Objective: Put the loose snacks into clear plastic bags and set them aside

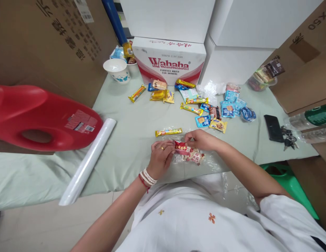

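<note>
At the near edge of the cloth-covered table, my left hand has its fingers closed on the left end of a red snack packet. My right hand pinches the same packet near its upper right side. Just below and to the right lies a cream-and-red snack packet, partly overlapped by the red one. Clear plastic film spreads beneath both packets. Beyond my fingers, a yellow stick-shaped snack rests on the film's far side.
Several wrapped snacks, including a yellow cookie packet and blue packets, lie farther back before a Wahaha carton. A plastic wrap roll and a red jug occupy the left. A paper cup, phone and keys flank them.
</note>
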A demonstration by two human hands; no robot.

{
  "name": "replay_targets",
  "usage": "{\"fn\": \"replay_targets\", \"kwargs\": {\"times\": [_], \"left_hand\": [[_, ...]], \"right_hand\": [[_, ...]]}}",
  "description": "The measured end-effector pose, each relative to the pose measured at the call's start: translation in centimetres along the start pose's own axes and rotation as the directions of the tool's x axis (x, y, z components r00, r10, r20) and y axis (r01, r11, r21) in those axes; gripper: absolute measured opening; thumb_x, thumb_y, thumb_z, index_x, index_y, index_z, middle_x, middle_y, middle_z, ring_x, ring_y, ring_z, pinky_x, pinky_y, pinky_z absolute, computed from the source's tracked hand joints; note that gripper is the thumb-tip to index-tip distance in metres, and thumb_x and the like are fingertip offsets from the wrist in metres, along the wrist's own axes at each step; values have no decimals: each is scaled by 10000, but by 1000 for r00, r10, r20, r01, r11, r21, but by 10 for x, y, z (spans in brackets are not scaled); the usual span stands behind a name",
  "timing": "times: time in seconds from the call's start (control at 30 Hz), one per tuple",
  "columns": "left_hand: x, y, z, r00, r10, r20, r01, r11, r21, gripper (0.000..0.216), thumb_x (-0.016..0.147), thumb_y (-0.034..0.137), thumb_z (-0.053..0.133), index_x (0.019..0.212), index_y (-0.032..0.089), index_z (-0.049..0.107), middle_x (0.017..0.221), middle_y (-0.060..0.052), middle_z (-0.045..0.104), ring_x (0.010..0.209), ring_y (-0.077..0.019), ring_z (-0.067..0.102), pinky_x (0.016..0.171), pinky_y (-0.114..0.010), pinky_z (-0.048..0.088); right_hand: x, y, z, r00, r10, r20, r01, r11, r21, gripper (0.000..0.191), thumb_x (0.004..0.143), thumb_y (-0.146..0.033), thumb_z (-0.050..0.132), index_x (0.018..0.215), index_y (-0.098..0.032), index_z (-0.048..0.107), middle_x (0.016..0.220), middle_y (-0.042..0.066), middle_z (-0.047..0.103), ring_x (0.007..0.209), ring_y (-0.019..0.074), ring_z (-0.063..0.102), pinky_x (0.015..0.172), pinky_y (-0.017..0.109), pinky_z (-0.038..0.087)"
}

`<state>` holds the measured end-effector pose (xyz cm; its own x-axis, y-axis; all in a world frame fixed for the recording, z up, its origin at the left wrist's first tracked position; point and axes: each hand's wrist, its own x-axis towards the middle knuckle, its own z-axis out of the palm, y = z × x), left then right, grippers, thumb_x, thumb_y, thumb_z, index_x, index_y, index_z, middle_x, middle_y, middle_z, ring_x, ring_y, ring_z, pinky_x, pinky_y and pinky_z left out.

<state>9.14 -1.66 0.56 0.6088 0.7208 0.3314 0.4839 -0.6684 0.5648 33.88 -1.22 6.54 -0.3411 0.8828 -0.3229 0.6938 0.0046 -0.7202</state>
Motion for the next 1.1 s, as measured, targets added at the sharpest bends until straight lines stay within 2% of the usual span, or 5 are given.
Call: {"fn": "replay_targets", "kwargs": {"times": [0.17, 0.33, 0.73, 0.93, 1.1], "left_hand": [[3, 7, -2, 999, 13, -47, -13, 1000, 3, 230, 1030, 237, 410, 958, 217, 628, 950, -59, 749, 1034, -228, 662, 997, -444, 365], [10, 18, -2, 988, 109, -114, -107, 994, 19, 165, 1014, 222, 467, 936, 218, 613, 903, -38, 728, 1054, -237, 648, 1003, -453, 360], [39, 31, 33, 992, -56, -113, 81, 968, 236, 138, 973, 205, 506, 947, 209, 642, 1103, -100, 722, 1295, -301, 566, 1171, -522, 298], [38, 38, 39, 987, -113, -118, 140, 957, 253, 134, 916, 165, 545, 959, 218, 659, 1162, -113, 708, 1237, -326, 568, 1095, -533, 349], [39, 36, 39, 990, -103, -94, 115, 984, 134, 195, 983, 240, 462, 989, 212, 655, 1094, -116, 714, 1128, -303, 599, 971, -481, 412]], "right_hand": [[-30, 11, -19, 999, 20, 25, -21, 999, 33, 178, 866, -317, 607, 837, -169, 701, 731, -9, 654, 675, 136, 526, 639, 233, 364], [-55, 18, -5, 999, 28, 26, -29, 999, 28, 158, 889, -296, 627, 899, -172, 723, 867, 16, 732, 764, 151, 608, 708, 239, 396], [-81, 7, 43, 937, -85, -338, 25, 984, -177, 66, 963, -210, 628, 1016, -193, 664, 1013, 57, 628, 871, 174, 606, 764, 270, 432], [-109, -16, 106, 901, -214, -377, -22, 846, -533, 563, 854, -617, 749, 1157, -153, 646, 1114, 160, 620, 1003, 312, 512, 823, 414, 440], [-103, -4, 115, 885, -222, -410, -30, 850, -526, 98, 989, -202, 604, 1054, -197, 677, 1090, 115, 675, 1009, 276, 521, 866, 402, 408]]}}
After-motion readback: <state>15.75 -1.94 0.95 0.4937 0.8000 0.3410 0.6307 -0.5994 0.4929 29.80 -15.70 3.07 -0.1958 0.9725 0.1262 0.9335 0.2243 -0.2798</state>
